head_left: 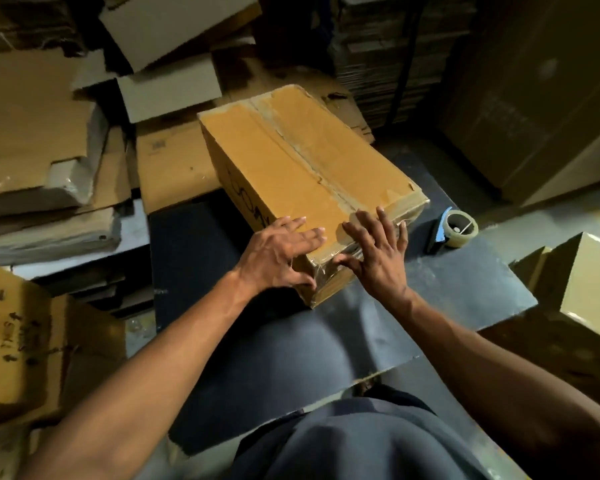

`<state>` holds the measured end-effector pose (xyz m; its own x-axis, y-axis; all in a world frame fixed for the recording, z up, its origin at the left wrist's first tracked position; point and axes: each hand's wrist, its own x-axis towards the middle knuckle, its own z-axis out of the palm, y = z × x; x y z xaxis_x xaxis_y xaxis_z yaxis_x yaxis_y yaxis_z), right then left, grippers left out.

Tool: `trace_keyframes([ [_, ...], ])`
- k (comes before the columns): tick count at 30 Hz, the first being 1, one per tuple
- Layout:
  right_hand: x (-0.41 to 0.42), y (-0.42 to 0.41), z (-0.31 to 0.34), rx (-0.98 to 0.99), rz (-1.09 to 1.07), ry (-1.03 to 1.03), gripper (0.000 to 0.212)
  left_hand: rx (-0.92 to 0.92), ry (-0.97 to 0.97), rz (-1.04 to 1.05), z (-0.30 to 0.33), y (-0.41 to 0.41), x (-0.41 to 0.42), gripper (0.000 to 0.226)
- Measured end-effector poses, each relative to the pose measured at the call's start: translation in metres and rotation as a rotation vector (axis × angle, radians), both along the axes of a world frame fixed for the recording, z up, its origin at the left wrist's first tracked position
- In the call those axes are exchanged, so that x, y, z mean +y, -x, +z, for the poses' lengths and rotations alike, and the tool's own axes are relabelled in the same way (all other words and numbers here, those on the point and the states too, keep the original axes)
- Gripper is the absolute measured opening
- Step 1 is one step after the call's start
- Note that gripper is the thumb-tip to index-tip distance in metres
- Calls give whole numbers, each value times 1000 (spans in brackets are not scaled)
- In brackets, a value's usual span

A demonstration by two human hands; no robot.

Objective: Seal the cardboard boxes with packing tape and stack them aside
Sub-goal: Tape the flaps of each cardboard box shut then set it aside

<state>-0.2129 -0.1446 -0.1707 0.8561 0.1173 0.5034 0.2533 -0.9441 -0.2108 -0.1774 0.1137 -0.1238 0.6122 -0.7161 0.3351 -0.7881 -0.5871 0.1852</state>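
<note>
A closed brown cardboard box (302, 168) lies on the dark table (447, 282), its long side running away from me. Clear tape runs along its centre seam and down over the near end. My left hand (278, 252) lies flat on the near left corner of the box top, fingers spread, thumb down the front face. My right hand (378, 251) presses with straight fingers on the near end of the taped seam, thumb on the front face. A tape dispenser (454, 230) with a roll of clear tape sits on the table, right of the box.
Flattened cartons are piled at the left (39, 161) and behind the box. A marked brown box (21, 341) stands at the lower left, another box (582, 282) at the right edge. Tall stacks of cardboard (534, 98) fill the back right.
</note>
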Motion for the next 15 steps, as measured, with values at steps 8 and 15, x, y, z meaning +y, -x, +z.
trace_keyframes([
  [8, -5, -1, 0, 15, 38, -92, 73, 82, -30, 200, 23, 15, -24, 80],
  [15, -10, 2, 0, 62, 100, -94, 82, 208, -186, 420, 40, 26, -45, 75],
])
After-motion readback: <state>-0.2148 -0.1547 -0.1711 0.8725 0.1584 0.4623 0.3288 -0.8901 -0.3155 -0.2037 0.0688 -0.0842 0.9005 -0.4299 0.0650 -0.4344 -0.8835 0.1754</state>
